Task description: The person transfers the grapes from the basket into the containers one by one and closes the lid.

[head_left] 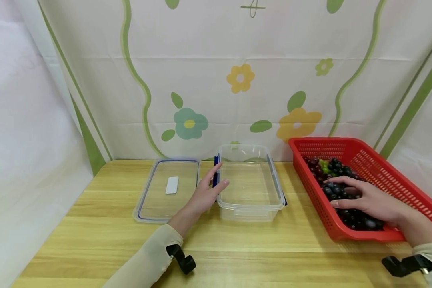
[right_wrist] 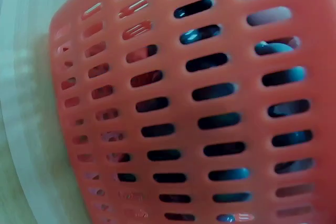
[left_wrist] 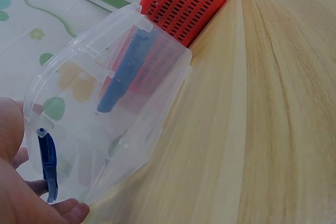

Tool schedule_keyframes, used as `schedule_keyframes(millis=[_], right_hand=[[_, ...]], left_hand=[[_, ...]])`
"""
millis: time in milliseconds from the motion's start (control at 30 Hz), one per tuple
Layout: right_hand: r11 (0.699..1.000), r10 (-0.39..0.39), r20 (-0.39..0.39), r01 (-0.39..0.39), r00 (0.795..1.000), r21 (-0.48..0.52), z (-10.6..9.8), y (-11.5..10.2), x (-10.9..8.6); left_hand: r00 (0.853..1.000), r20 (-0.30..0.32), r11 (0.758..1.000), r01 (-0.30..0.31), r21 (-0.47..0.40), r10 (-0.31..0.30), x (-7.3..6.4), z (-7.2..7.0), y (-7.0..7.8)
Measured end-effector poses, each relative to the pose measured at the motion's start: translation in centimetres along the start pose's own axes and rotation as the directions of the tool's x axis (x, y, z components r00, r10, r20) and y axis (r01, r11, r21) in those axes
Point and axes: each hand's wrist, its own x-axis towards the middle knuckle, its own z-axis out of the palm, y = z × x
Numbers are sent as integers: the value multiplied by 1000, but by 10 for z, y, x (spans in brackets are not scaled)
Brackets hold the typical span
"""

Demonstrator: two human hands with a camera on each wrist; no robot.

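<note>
A clear lidless food container (head_left: 250, 214) with blue side latches stands mid-table. My left hand (head_left: 203, 196) lies against its left side, index finger and thumb straight and spread at the rim. The left wrist view shows the fingers around a hanging blue latch (left_wrist: 48, 166). To the right, my right hand (head_left: 372, 200) reaches into a red basket (head_left: 317, 204), touching dark grapes (head_left: 333, 191) with thumb and fingers spread apart. In the right wrist view the slotted basket wall (right_wrist: 173, 90) hides that hand; dark grapes show through the slots.
The container's clear lid (head_left: 153, 212), with a blue seal and a white label (head_left: 172, 185), lies flat to its left. Reddish and green grapes (head_left: 325, 166) sit farther back in the basket. A flowered cloth (head_left: 216, 80) hangs behind the wooden table (head_left: 237, 256).
</note>
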Motion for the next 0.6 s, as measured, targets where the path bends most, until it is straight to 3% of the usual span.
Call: schedule_keyframes(millis=[267, 433, 600], right_hand=[[996, 55, -3, -55, 998, 76, -4, 2, -1], [992, 35, 45, -41, 998, 118, -4, 1, -1], [994, 29, 4, -29, 1000, 103, -4, 3, -2]], left_hand=[[1000, -2, 1000, -1, 1, 1, 0, 0, -1], [1000, -4, 1000, -1, 2, 1, 0, 0, 0], [1000, -5, 1000, 1, 0, -1, 0, 1, 1]])
